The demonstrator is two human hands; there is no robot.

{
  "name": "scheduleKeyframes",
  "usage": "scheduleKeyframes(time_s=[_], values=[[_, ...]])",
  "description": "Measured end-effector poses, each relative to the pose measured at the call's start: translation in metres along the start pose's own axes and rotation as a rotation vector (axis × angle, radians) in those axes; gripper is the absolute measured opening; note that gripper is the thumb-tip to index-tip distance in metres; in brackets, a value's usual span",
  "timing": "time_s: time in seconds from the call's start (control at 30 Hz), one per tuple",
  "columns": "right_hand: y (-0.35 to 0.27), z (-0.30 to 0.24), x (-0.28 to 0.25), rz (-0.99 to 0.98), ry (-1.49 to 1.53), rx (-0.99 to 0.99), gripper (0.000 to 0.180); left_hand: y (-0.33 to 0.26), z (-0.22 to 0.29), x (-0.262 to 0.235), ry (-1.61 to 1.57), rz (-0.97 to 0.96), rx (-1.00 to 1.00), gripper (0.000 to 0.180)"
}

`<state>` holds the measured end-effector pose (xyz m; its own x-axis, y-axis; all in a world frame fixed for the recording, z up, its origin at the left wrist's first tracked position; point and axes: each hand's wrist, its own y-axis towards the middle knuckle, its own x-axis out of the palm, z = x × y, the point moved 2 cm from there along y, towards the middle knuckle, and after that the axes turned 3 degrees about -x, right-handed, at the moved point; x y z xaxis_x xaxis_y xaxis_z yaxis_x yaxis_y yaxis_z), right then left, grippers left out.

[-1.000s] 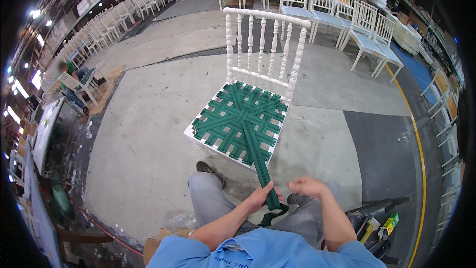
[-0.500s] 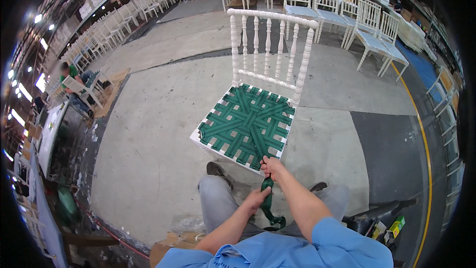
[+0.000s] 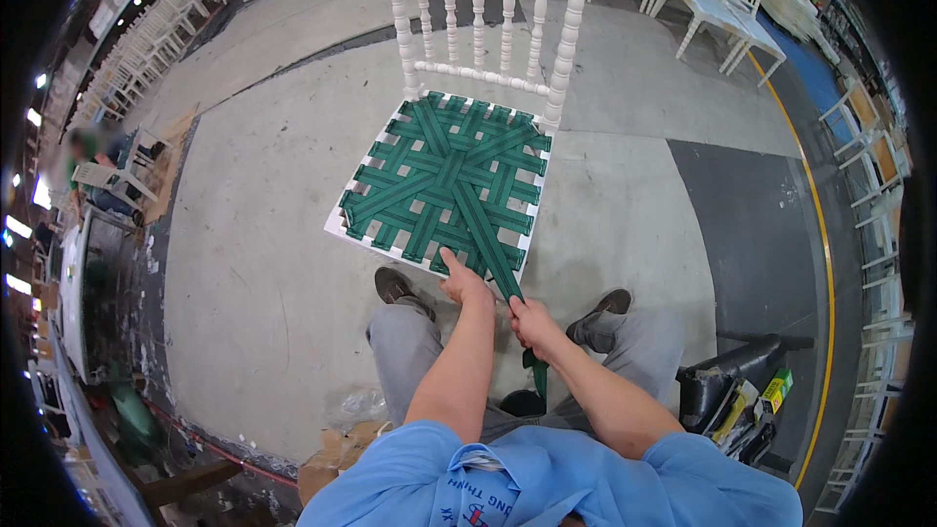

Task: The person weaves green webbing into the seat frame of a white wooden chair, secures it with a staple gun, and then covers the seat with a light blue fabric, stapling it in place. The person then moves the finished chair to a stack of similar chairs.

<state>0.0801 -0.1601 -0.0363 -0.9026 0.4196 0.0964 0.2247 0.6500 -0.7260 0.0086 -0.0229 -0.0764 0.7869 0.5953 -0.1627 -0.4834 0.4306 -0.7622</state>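
Observation:
A white chair [image 3: 554, 102] with turned spindles stands in front of me, its seat woven with green webbing [image 3: 451, 168], including diagonal bands that cross in the middle. From that crossing a loose green webbing strap [image 3: 482, 224] runs over the front right corner toward me. My right hand [image 3: 533, 323] is closed around this strap just off the seat, and its tail hangs down between my knees. At the front edge of the seat is my left hand [image 3: 466, 283], thumb up against the webbing; its other fingers seem to curl under the edge and are mostly hidden.
Black and yellow tools and a green box [image 3: 777, 388] lie at my right. A cardboard box [image 3: 332, 456] sits by my left side. Rows of white chairs [image 3: 705, 2] stand at the back. At far left, a person [image 3: 90, 161] sits by another chair.
My left hand has let go of the strap's tail and moved up to the seat's front edge. My right hand has drawn the strap off the seat toward me. The view has tilted down.

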Motion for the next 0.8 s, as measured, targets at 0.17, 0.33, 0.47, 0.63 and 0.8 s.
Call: scheduleKeyframes(time_s=[0.17,0.33,0.47,0.63,0.8], values=[[-0.025,0.021,0.000,0.026,0.037,-0.011,0.040,-0.002,0.005,-0.002,-0.061,-0.047,-0.035,0.099],[-0.027,0.031,0.000,0.029,0.014,-0.025,0.041,-0.006,0.011,-0.002,-0.193,-0.081,-0.044,0.095],[-0.016,0.050,-0.009,0.079,-0.010,-0.009,0.040,-0.020,0.012,-0.002,-0.230,-0.157,-0.096,0.096],[0.002,0.060,-0.008,0.058,-0.107,-0.048,0.041,-0.006,0.013,-0.004,-0.236,-0.143,-0.035,0.099],[0.030,0.075,-0.016,0.047,-0.213,-0.137,0.042,-0.006,0.009,-0.005,-0.164,-0.120,-0.067,0.100]])
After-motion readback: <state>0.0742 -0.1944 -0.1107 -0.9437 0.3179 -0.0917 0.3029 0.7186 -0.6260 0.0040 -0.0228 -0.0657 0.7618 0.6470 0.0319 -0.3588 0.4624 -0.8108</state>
